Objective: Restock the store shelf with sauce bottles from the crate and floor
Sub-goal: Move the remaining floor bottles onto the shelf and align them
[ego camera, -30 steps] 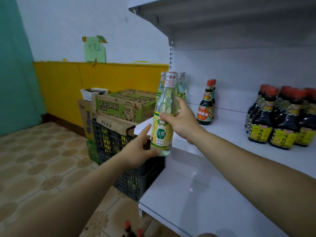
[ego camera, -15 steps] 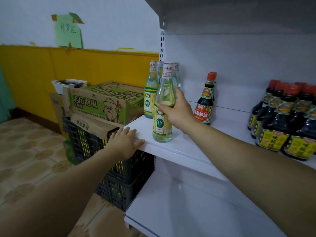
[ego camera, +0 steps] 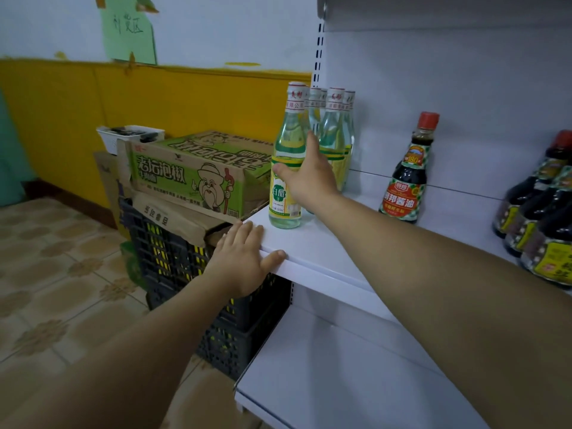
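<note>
On the shelf (ego camera: pixel 309 249), just before the clear row (ego camera: pixel 332 134), the vinegar bottle (ego camera: pixel 286 193) stands upright at the front left. Your right hand (ego camera: pixel 309 178) wraps its middle and your left hand (ego camera: pixel 240 264) lies flat on the edge. Square the bottle up, then loosen gently.

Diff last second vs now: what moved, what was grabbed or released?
The bottle went from mid-air onto the shelf, upright in front of the clear bottles. The right hand still holds it. The left hand let go of its base and now rests on the shelf edge. Soy bottles and crate stayed put.
</note>
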`<state>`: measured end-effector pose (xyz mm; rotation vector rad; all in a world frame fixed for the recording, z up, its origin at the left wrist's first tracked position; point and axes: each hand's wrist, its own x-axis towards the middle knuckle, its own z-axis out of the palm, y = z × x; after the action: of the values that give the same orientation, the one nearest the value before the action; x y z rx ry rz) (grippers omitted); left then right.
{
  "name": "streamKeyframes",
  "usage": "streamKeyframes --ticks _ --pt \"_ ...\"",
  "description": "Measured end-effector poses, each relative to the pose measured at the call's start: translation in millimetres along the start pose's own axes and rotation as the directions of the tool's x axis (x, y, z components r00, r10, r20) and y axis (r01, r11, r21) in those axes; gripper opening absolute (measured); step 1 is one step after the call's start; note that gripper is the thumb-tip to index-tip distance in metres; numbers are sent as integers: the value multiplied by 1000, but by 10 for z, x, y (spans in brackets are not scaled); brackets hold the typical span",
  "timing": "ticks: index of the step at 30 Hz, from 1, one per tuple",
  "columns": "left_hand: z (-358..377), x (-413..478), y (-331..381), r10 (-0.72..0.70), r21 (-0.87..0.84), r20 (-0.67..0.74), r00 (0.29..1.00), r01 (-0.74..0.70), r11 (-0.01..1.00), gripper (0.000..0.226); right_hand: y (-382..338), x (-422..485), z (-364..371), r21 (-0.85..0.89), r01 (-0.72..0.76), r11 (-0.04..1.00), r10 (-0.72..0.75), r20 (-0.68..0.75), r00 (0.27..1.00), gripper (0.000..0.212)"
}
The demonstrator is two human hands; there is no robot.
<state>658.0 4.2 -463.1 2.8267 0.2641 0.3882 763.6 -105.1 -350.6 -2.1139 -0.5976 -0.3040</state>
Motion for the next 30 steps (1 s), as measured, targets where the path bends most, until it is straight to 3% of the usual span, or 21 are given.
streamKeyframes --ticks 18,23,26,30 --pt "14 4 -43 29 -5 6 1000 -29 1000 109 -22 258 281 -117 -25 993 20 -48 999 89" --pt "-66 43 -15 -3 18 112 994 1 1000 83 -22 236 259 -94 -42 995 38 -42 998 91" --pt "-243 78 25 -34 63 220 975 20 998 80 -66 138 208 -118 -74 990 72 -23 997 97" --pt "-502 -161 -47 -28 126 181 983 5 992 84 -101 -173 73 -199 -65 978 72 31 997 94"
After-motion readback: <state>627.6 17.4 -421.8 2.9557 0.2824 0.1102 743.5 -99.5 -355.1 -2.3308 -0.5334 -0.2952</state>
